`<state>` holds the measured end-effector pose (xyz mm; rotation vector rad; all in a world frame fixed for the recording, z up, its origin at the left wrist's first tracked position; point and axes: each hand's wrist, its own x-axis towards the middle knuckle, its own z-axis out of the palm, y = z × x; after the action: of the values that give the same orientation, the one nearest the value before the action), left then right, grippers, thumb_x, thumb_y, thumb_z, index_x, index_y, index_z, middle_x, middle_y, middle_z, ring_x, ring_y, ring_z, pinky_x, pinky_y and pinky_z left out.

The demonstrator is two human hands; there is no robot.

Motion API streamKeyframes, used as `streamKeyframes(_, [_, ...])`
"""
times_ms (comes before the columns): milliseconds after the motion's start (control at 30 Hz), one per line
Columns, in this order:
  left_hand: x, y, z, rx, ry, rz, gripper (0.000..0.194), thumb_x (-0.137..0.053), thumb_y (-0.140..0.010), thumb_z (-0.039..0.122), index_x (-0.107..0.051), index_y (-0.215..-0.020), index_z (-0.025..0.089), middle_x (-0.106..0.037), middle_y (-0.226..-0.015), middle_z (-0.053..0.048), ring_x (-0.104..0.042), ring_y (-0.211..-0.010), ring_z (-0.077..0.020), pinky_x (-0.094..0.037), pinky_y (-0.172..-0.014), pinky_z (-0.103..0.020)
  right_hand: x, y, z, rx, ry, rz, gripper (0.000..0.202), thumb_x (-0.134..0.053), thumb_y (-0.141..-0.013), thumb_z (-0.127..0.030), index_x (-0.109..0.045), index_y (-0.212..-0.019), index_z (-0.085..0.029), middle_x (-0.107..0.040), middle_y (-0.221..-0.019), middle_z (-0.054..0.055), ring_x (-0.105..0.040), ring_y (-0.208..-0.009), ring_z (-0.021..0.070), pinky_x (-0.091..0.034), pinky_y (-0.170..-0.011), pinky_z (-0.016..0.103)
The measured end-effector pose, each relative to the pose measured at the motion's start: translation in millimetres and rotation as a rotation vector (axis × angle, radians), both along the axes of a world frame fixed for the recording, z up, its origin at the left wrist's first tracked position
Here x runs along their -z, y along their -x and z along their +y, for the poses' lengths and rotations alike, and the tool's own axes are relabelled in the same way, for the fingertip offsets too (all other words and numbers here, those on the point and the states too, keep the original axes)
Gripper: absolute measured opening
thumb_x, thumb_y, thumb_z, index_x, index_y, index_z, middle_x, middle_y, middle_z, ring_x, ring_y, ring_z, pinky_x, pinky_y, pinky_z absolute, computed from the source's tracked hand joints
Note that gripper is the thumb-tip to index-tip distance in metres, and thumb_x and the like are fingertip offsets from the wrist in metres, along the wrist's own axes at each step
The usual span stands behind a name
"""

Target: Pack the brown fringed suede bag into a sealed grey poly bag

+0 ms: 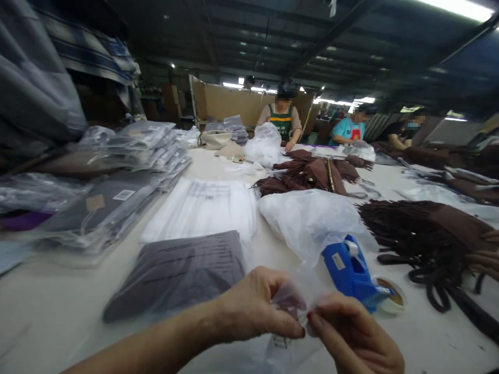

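My left hand pinches thin clear plastic near the bottom centre. Close beside it, my right hand has its fingertips closed on the same clear plastic bag. Beyond my left wrist lies a dark grey item in a clear bag. A stack of white plastic bags is behind it. To the right stand a blue tape dispenser and a roll of tape, next to a crumpled translucent bag.
Bagged grey items are piled at the left. Brown fringed bags lie at the right, where another person's hand shows at the edge. Three people stand across the table, near more brown fringed pieces.
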<state>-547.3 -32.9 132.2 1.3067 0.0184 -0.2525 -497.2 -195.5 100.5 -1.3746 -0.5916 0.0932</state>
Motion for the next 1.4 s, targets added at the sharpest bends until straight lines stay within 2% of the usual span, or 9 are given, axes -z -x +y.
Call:
streamKeyframes(300, [54.1,66.8,23.6,-0.486,0.015,0.224,0.02,-0.06,-0.054,0.031,-0.058,-0.057,0.012,-0.05,-0.05,0.002,-0.04,-0.048,-0.0086,-0.03,-0.051,-0.023,30.5,-6.3,47.5,0.047,-0.007,0.427,0.034,-0.085,-0.051,-0.028,-0.066,-0.077,-0.016,-0.065,-0.064,0.0,-0.057,-0.055,0.0085,-0.047,-0.05,0.015])
streamKeyframes(500, [61.3,89.3,40.6,-0.572,-0.042,0.305,0.028,-0.055,-0.055,0.042,-0.054,-0.056,0.014,-0.056,-0.049,-0.001,-0.048,-0.047,-0.0112,-0.032,-0.052,-0.024,42.2,19.4,68.1,-0.038,-0.176,0.715,0.072,-0.084,-0.053,-0.028,-0.052,-0.117,-0.03,-0.07,-0.093,0.0,-0.065,-0.081,0.0145,-0.052,-0.069,0.025])
streamKeyframes(667, [69.3,88.7,29.7,-0.607,-0.04,0.27,0.026,-0.055,-0.055,0.041,-0.051,-0.053,0.016,-0.052,-0.046,0.001,-0.044,-0.042,-0.0096,-0.03,-0.046,-0.023,62.8,58.1,85.3,-0.285,-0.221,1.001,0.04,-0.08,-0.06,-0.034,-0.065,-0.096,-0.021,-0.071,-0.093,0.004,-0.066,-0.085,0.0192,-0.054,-0.075,0.033])
streamKeyframes(900, [72.6,102.8,42.5,-0.76,-0.049,0.296,0.025,-0.058,-0.054,0.039,-0.051,-0.061,0.017,-0.048,-0.045,0.004,-0.042,-0.042,-0.0094,-0.031,-0.045,-0.022,55.3,58.1,96.0,-0.015,-0.267,1.154,0.028,-0.082,-0.057,-0.027,-0.069,-0.079,-0.015,-0.072,-0.08,0.001,-0.066,-0.071,0.011,-0.056,-0.07,0.022])
streamKeyframes(967, [71.5,122.9,50.9,-0.79,-0.264,0.198,0.024,-0.055,-0.064,0.041,-0.053,-0.067,0.017,-0.052,-0.051,0.002,-0.047,-0.048,-0.0118,-0.037,-0.05,-0.024,54.3,48.1,88.2,0.071,-0.3,1.167,0.023,-0.079,-0.061,-0.023,-0.069,-0.081,-0.017,-0.072,-0.08,-0.001,-0.066,-0.073,0.0094,-0.056,-0.071,0.019])
streamKeyframes(1067, [76.3,164.4,54.0,-0.645,-0.904,-0.136,0.023,-0.059,-0.073,0.031,-0.058,-0.091,0.018,-0.064,-0.085,-0.006,-0.058,-0.079,-0.0199,-0.046,-0.072,-0.032,55.4,31.8,69.3,0.231,-0.308,1.099,0.018,-0.072,-0.066,-0.017,-0.068,-0.084,-0.019,-0.072,-0.083,-0.004,-0.066,-0.077,0.007,-0.055,-0.075,0.016])
streamKeyframes(1200, [99.6,205.8,47.7,-0.384,-1.619,-0.446,0.043,-0.051,-0.073,0.01,-0.05,-0.116,0.016,-0.056,-0.115,-0.012,-0.048,-0.109,-0.0286,-0.037,-0.092,-0.045,60.2,24.4,43.1,0.393,-0.089,0.549,0.022,-0.065,-0.075,-0.027,-0.067,-0.097,-0.023,-0.067,-0.109,-0.002,-0.059,-0.107,0.0141,-0.053,-0.089,0.025])
streamKeyframes(1300, [114.2,209.4,48.6,-0.452,-1.805,-0.573,0.032,-0.037,-0.08,0.003,-0.054,-0.105,0.012,-0.057,-0.104,-0.012,-0.05,-0.101,-0.026,-0.037,-0.089,-0.043,64.4,36.8,29.8,0.435,0.108,0.147,0.044,-0.063,-0.079,-0.035,-0.057,-0.121,-0.022,-0.061,-0.122,0.006,-0.048,-0.122,0.0275,-0.051,-0.094,0.042])
streamKeyframes(1400, [108.5,196.6,56.9,-0.485,-1.844,-0.627,0.027,-0.032,-0.084,0.002,-0.056,-0.084,0.013,-0.057,-0.082,-0.007,-0.051,-0.079,-0.0202,-0.039,-0.072,-0.035,68.3,62.5,26.3,0.414,0.114,-0.002,0.052,-0.063,-0.08,-0.032,-0.049,-0.13,-0.021,-0.064,-0.116,0.009,-0.047,-0.123,0.0321,-0.049,-0.094,0.049])
